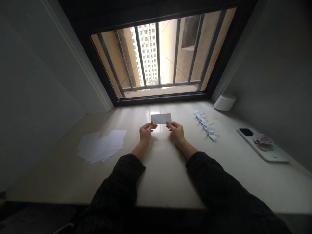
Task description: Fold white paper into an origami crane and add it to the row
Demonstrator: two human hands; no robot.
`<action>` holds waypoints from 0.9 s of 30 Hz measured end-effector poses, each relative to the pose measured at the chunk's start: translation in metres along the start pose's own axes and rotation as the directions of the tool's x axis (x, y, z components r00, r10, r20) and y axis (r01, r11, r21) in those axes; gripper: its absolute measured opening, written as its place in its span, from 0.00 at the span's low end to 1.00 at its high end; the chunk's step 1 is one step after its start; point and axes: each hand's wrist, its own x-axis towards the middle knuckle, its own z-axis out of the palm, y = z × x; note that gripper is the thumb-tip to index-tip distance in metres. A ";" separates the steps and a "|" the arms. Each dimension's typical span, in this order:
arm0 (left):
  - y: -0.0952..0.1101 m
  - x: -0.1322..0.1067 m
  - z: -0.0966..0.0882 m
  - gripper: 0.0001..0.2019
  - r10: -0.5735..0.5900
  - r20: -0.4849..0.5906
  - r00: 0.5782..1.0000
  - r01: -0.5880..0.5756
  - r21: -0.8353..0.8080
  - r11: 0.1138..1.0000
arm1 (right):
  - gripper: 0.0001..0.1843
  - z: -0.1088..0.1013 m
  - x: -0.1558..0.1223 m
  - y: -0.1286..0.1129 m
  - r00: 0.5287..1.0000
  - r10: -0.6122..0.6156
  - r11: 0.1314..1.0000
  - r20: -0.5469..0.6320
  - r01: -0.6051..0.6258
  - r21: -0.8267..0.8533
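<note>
A small rectangular piece of paper (161, 118), greyish against the window light, is held up above the sill. My left hand (146, 130) pinches its lower left corner between thumb and fingers. At the lower right corner, my right hand (177, 130) grips it the same way. To the left lies a loose, overlapping pile of white paper sheets (104, 146). Several folded white paper cranes (205, 125) stand in a slanting row to the right of my right hand.
A phone (262, 146) with a round grip on its back lies at the right. Near the window's right corner stands a white rounded object (225, 102). A barred window (158, 58) closes off the back of the pale sill (168, 182), with walls on both sides.
</note>
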 end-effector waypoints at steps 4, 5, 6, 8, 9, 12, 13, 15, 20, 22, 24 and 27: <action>-0.001 0.004 -0.004 0.22 -0.014 -0.086 0.996 0.012 -0.023 1.000 | 0.20 0.004 -0.004 0.001 0.996 -0.084 0.993 0.025 0.086 -0.085; -0.002 0.005 -0.004 0.22 -0.012 -0.101 0.995 0.010 -0.022 1.000 | 0.21 0.005 -0.004 0.001 0.995 -0.100 0.991 0.016 0.101 -0.090; -0.002 0.006 -0.004 0.22 -0.005 -0.113 0.994 0.004 -0.013 1.000 | 0.23 0.006 -0.005 0.001 0.993 -0.114 0.989 0.006 0.114 -0.097; -0.003 0.006 -0.004 0.22 0.022 -0.119 0.993 -0.019 0.028 0.999 | 0.29 0.009 -0.006 -0.001 0.988 -0.155 0.980 -0.011 0.153 -0.131; -0.004 0.006 -0.004 0.22 0.041 -0.121 0.992 -0.034 0.058 0.998 | 0.30 0.010 -0.006 -0.002 0.984 -0.179 0.972 -0.005 0.176 -0.154; -0.007 0.006 -0.004 0.22 0.079 -0.135 0.988 -0.059 0.149 0.987 | 0.30 0.014 -0.005 -0.005 0.968 -0.252 0.944 0.006 0.247 -0.219; -0.008 0.006 -0.004 0.22 0.078 -0.142 0.987 -0.054 0.168 0.984 | 0.29 0.015 -0.005 -0.006 0.962 -0.272 0.933 0.004 0.264 -0.245; -0.010 0.006 -0.005 0.21 0.062 -0.151 0.987 -0.033 0.186 0.982 | 0.27 0.017 -0.007 -0.007 0.952 -0.306 0.907 0.014 0.296 -0.300; -0.012 0.006 -0.005 0.20 0.056 -0.144 0.988 -0.031 0.171 0.985 | 0.26 0.018 -0.010 -0.010 0.939 -0.330 0.853 0.098 0.341 -0.396; -0.011 0.007 -0.005 0.21 0.054 -0.145 0.988 -0.029 0.163 0.986 | 0.28 0.017 -0.010 -0.009 0.940 -0.322 0.841 0.115 0.340 -0.421; -0.011 0.007 -0.004 0.21 0.049 -0.147 0.988 -0.026 0.153 0.988 | 0.28 0.016 -0.008 -0.007 0.940 -0.319 0.833 0.118 0.338 -0.438; -0.011 0.007 -0.004 0.21 0.055 -0.141 0.989 -0.035 0.139 0.990 | 0.28 0.014 -0.006 -0.004 0.940 -0.329 0.829 0.086 0.331 -0.450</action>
